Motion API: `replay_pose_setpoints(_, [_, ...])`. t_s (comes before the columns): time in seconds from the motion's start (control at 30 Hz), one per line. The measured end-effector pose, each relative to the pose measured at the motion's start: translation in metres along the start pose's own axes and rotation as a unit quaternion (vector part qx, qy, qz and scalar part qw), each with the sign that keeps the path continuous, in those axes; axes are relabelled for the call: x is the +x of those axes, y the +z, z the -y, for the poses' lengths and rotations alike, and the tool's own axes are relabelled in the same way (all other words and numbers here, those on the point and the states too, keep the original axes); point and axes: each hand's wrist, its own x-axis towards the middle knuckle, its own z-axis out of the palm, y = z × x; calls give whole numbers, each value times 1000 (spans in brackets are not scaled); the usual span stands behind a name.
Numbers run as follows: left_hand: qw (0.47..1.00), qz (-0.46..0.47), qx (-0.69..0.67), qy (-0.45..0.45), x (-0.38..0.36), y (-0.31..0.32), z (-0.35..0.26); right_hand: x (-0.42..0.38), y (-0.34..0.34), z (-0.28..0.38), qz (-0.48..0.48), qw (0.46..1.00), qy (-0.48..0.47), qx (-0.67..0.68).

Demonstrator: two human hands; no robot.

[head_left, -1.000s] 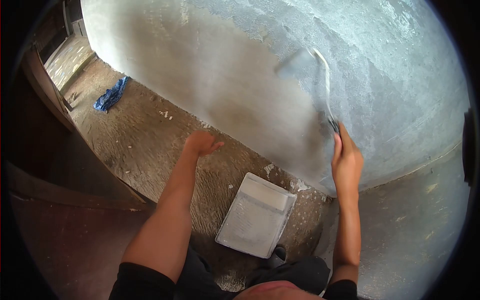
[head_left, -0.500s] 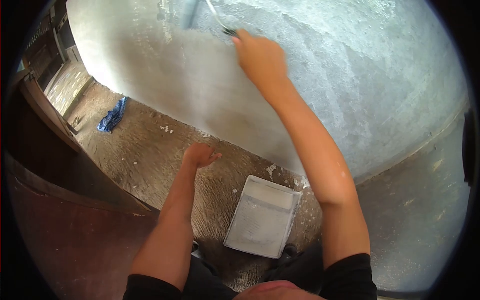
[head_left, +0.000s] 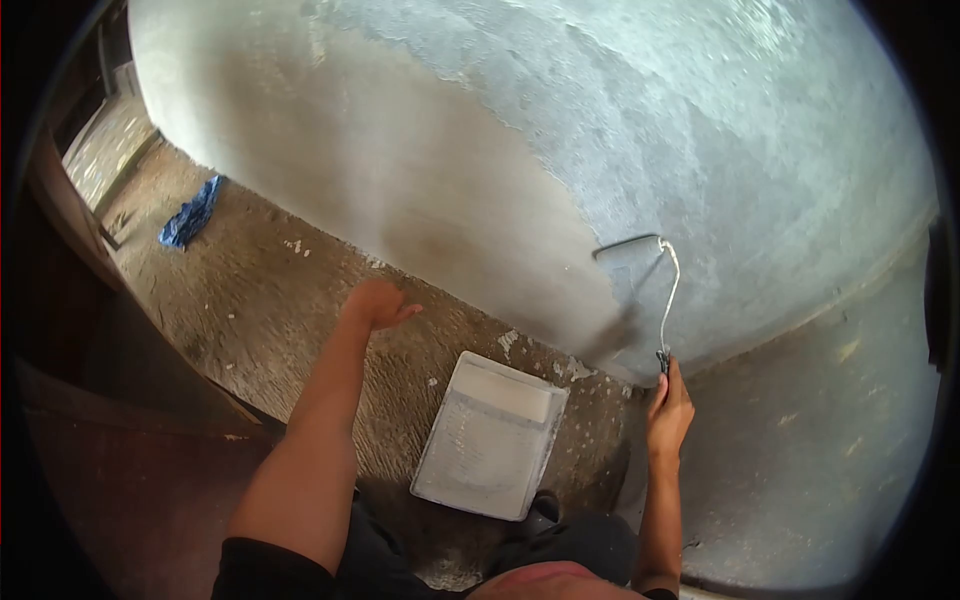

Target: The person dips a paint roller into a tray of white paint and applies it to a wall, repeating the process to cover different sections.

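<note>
The grip of the right hand [head_left: 670, 415] is closed round the mostly hidden dark handle of a grey cylindrical paint roller [head_left: 628, 246] with a bent whitish metal frame, its sleeve against the patchy grey wall [head_left: 480, 170], the loosely open left hand [head_left: 380, 304] above rough brown floor [head_left: 270, 300] near a paint-coated rectangular tray [head_left: 488, 450]
</note>
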Motion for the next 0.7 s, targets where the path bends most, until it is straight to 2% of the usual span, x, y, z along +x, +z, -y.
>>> replay_pose_setpoints(0.03, [1000, -13, -4, 9, 0, 3, 2, 13, 2, 6, 4, 1000, -15, 1])
replay_pose_setpoints(0.17, [1000, -10, -6, -8, 2, 8, 6, 97, 11, 106, -21, 994, -90, 59])
replay_pose_setpoints(0.2, [1000, -5, -8, -7, 3, 7, 5, 123, 16, 135, -61, 984, -144, 84])
replay_pose_setpoints(0.23, [1000, 2, -9, -3, 2, 7, 4, 149, 10, 170, -40, 984, -150, 83])
replay_pose_setpoints(0.33, [1000, -4, 10, 10, 3, 6, 5, 218, 17, 250, -79, 963, -248, 67])
replay_pose_setpoints(0.47, [1000, 2, 19, 5, -6, -5, 3, 257, 25, 314, -82, 958, -266, 63])
replay_pose_setpoints(0.57, [999, 37, 28, -9, -8, 3, 4, 242, 26, 284, -70, 963, -254, 58])
replay_pose_setpoints(0.63, [999, -30, 27, 15, -5, 12, 11, 216, 25, 239, -61, 969, -233, 62])
replay_pose_setpoints(0.7, [999, -29, 23, 22, -4, 13, 9, 168, 32, 171, -57, 976, -202, 64])
